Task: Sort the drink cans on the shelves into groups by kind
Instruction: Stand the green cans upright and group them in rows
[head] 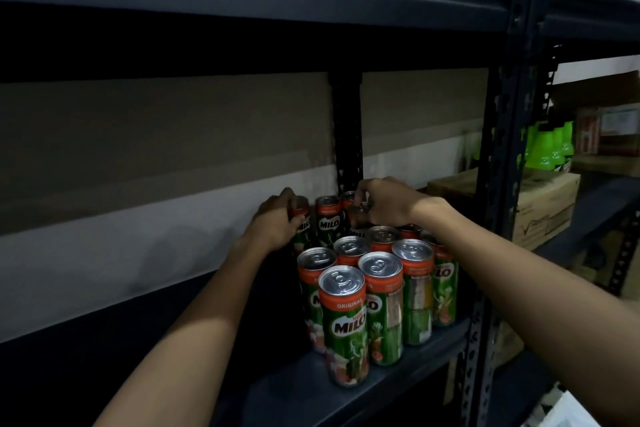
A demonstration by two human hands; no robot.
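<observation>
With my left hand (277,222) gripping a back can (300,215) and my right fingers (360,199) pinching another's top (358,209), I'd set both upright, snug against the cluster (363,288) below them.

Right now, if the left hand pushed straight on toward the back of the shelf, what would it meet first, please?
The left hand already grips a back-row Milo can; beyond it, probably the pale back wall, though depth is unclear.

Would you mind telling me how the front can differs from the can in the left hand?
The front can stands free at the shelf edge; the back can is gripped by the left hand. The front can's silver top shows fully; the back can's is hidden. Both are upright green Milo cans.
</observation>
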